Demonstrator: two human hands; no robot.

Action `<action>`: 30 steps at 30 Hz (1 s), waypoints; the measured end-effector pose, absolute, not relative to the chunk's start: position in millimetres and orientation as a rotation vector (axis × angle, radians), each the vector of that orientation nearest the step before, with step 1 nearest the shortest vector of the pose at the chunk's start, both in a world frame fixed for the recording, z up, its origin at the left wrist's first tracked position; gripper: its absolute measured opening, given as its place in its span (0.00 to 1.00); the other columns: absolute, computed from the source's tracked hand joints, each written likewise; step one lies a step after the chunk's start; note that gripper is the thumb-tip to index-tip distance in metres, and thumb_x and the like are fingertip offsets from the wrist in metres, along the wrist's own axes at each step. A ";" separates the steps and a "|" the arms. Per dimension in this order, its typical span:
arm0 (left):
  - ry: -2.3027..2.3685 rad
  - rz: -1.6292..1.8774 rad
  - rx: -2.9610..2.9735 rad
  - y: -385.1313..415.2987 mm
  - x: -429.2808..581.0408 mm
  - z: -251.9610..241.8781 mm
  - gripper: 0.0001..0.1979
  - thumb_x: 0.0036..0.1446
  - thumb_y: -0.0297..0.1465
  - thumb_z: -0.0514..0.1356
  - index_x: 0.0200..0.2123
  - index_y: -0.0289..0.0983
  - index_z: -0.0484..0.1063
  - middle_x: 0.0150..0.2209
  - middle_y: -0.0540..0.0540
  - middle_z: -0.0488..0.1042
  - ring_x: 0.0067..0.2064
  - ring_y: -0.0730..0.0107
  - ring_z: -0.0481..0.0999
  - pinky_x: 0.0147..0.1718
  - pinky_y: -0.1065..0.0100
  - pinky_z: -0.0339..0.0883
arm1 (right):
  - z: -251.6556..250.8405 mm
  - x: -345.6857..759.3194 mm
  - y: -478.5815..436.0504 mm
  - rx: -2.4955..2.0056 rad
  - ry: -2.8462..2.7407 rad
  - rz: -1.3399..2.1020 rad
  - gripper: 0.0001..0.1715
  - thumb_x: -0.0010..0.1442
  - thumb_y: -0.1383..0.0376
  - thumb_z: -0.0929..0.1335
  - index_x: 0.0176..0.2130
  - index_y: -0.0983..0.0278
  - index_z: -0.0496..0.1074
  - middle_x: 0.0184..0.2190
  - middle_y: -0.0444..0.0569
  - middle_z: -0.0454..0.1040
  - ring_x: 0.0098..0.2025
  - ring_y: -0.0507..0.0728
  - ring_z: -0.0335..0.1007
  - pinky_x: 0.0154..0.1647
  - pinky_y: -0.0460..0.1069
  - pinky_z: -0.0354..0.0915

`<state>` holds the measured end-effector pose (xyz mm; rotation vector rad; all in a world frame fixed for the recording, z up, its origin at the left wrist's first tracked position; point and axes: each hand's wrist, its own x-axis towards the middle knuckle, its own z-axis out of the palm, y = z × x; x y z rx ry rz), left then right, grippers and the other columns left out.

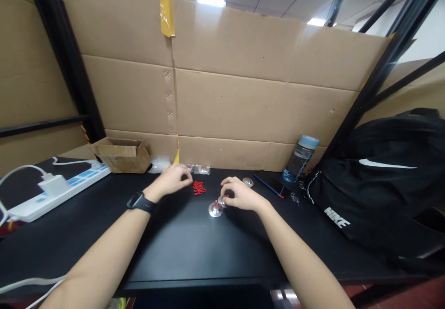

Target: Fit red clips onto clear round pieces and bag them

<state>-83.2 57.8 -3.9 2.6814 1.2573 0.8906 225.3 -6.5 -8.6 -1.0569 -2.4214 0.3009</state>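
My left hand (pixel 174 179) hovers over the black table (pixel 194 249), fingers curled together beside a small heap of red pieces (pixel 199 188); what its fingertips pinch is too small to make out. My right hand (pixel 239 194) is closed on a small silver part next to a round silver disc (pixel 215 209) with a red piece standing in its middle. Another silver disc (pixel 248 182) lies just behind the right hand. A black watch sits on my left wrist.
A cardboard wall (pixel 243 100) backs the table. A small open carton (pixel 122 154) and a white power strip (pixel 55 189) lie at the left. A water bottle (pixel 301 159), a blue pen (pixel 268 186) and a black bag (pixel 385 179) fill the right. Clear plastic packets (pixel 199 168) sit by the wall.
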 end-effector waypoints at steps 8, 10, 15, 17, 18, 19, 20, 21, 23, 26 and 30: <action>2.083 0.503 2.438 113.7 -179.2 -40.1 0.17 0.55 0.40 0.60 0.47 0.48 0.80 0.59 0.49 0.74 0.59 0.50 0.72 0.54 0.57 0.63 | -12.3 239.6 3.4 -1.184 -2.451 0.309 0.08 0.56 0.67 0.73 0.39 0.61 0.77 0.46 0.50 0.72 0.51 0.60 0.66 0.55 0.55 0.61; 2.084 0.431 2.400 115.9 -181.0 -44.0 0.19 0.56 0.41 0.59 0.50 0.47 0.78 0.58 0.47 0.75 0.59 0.50 0.72 0.54 0.56 0.63 | -12.7 240.7 4.2 -1.189 -2.458 0.308 0.08 0.57 0.66 0.73 0.39 0.61 0.77 0.46 0.50 0.72 0.51 0.60 0.66 0.55 0.55 0.61; 2.144 0.520 2.396 105.4 -180.6 -26.4 0.16 0.57 0.41 0.59 0.46 0.44 0.80 0.50 0.43 0.80 0.56 0.46 0.74 0.52 0.53 0.62 | -12.6 241.6 4.8 -1.182 -2.460 0.301 0.08 0.57 0.66 0.73 0.40 0.61 0.77 0.46 0.50 0.72 0.51 0.59 0.66 0.55 0.54 0.61; 2.155 0.660 2.428 97.4 -178.8 -13.2 0.13 0.57 0.40 0.60 0.41 0.44 0.81 0.46 0.43 0.81 0.54 0.46 0.74 0.51 0.53 0.60 | -12.6 241.4 4.7 -1.172 -2.465 0.295 0.08 0.57 0.66 0.73 0.40 0.61 0.76 0.46 0.49 0.73 0.51 0.59 0.66 0.54 0.53 0.61; 2.143 0.743 2.449 92.6 -175.2 -6.5 0.12 0.58 0.40 0.60 0.39 0.44 0.82 0.45 0.43 0.81 0.53 0.47 0.74 0.51 0.53 0.59 | -12.5 241.2 4.5 -1.167 -2.468 0.292 0.08 0.57 0.66 0.73 0.40 0.61 0.76 0.45 0.49 0.73 0.50 0.59 0.66 0.54 0.53 0.61; 2.115 0.824 2.477 87.2 -168.7 -0.2 0.12 0.59 0.39 0.59 0.38 0.43 0.82 0.45 0.43 0.81 0.52 0.48 0.74 0.51 0.53 0.59 | -12.5 241.1 4.3 -1.165 -2.472 0.290 0.09 0.57 0.66 0.73 0.40 0.61 0.76 0.45 0.50 0.73 0.50 0.59 0.66 0.54 0.53 0.61; 2.063 0.892 2.519 81.1 -159.0 5.2 0.12 0.59 0.39 0.59 0.38 0.44 0.81 0.45 0.43 0.81 0.52 0.49 0.73 0.50 0.53 0.59 | -12.6 240.9 4.0 -1.170 -2.478 0.291 0.10 0.57 0.66 0.73 0.42 0.61 0.76 0.45 0.50 0.73 0.50 0.59 0.67 0.54 0.53 0.61; 1.976 0.944 2.579 74.2 -145.9 9.5 0.11 0.60 0.38 0.58 0.38 0.44 0.81 0.46 0.44 0.81 0.52 0.50 0.73 0.50 0.53 0.58 | -12.7 240.7 3.7 -1.182 -2.485 0.294 0.12 0.57 0.66 0.72 0.43 0.61 0.76 0.45 0.50 0.73 0.49 0.59 0.67 0.53 0.53 0.62; 1.759 0.975 2.742 58.6 -111.6 12.6 0.12 0.62 0.36 0.56 0.40 0.43 0.80 0.47 0.44 0.80 0.52 0.51 0.72 0.50 0.52 0.56 | -13.1 240.3 3.2 -1.217 -2.507 0.306 0.17 0.56 0.66 0.73 0.46 0.61 0.75 0.45 0.51 0.73 0.49 0.59 0.67 0.52 0.53 0.62; 1.398 0.919 2.966 33.8 -54.6 2.4 0.13 0.63 0.32 0.55 0.47 0.42 0.77 0.50 0.43 0.79 0.54 0.53 0.70 0.50 0.52 0.55 | -13.6 239.5 2.7 -1.245 -2.550 0.310 0.20 0.55 0.66 0.73 0.48 0.61 0.75 0.45 0.52 0.74 0.48 0.60 0.68 0.52 0.53 0.62; 1.005 0.751 3.091 12.0 -9.7 -23.8 0.12 0.66 0.29 0.53 0.44 0.43 0.77 0.51 0.45 0.78 0.56 0.56 0.67 0.50 0.53 0.53 | -12.0 236.6 2.3 -1.220 -2.572 0.319 0.17 0.55 0.66 0.74 0.46 0.61 0.78 0.42 0.50 0.75 0.46 0.59 0.70 0.51 0.51 0.62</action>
